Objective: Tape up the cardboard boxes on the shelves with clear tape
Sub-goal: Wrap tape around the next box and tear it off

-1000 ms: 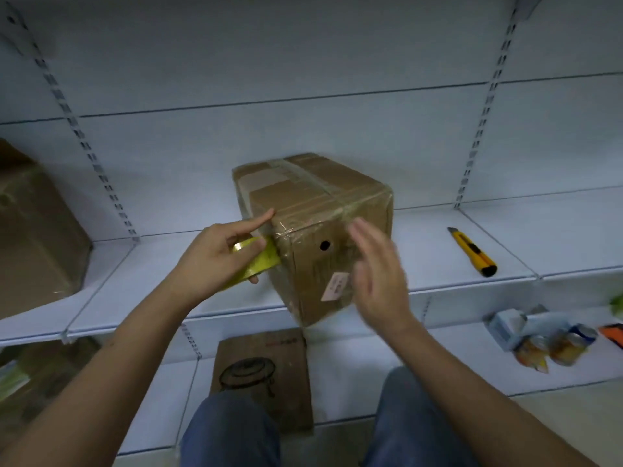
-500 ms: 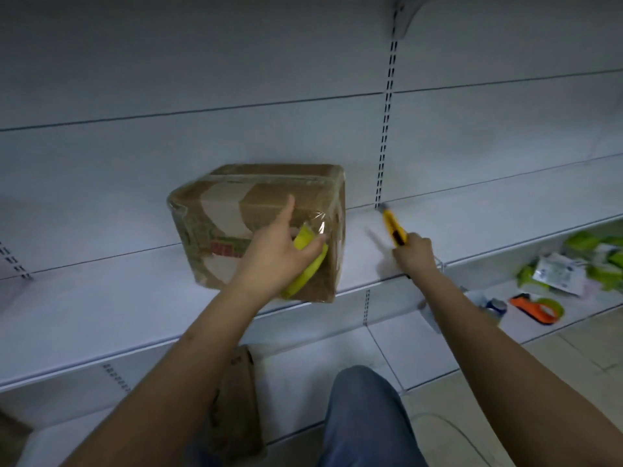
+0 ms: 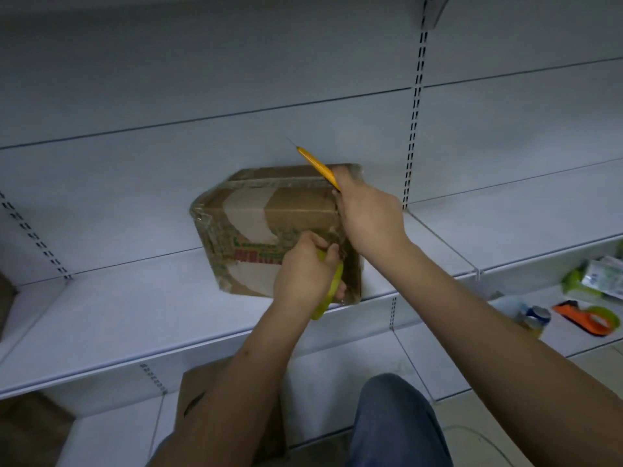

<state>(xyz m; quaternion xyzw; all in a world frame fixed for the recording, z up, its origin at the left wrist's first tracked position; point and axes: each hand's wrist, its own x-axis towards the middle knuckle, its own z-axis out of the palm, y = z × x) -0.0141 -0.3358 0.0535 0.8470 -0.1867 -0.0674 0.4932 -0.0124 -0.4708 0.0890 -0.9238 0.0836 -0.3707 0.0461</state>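
A taped brown cardboard box [image 3: 269, 217] stands on the white shelf [image 3: 135, 318], near its front edge. My left hand [image 3: 305, 271] grips a yellow-green roll of tape [image 3: 332, 291] against the box's lower right front corner. My right hand [image 3: 367, 214] holds a yellow utility knife [image 3: 317, 166] at the box's upper right corner; the knife's tip points up and to the left, above the box top.
On the lower shelf at right lie an orange tape dispenser [image 3: 590, 316], a can [image 3: 536, 318] and green packets [image 3: 603, 278]. A flat cardboard piece [image 3: 215, 399] lies below, by my knees. A slotted upright [image 3: 416, 106] runs behind the box's right side.
My right hand picked the knife up from the shelf at right and brought it to the box's upper right corner. My left hand slid the tape roll lower on the box.
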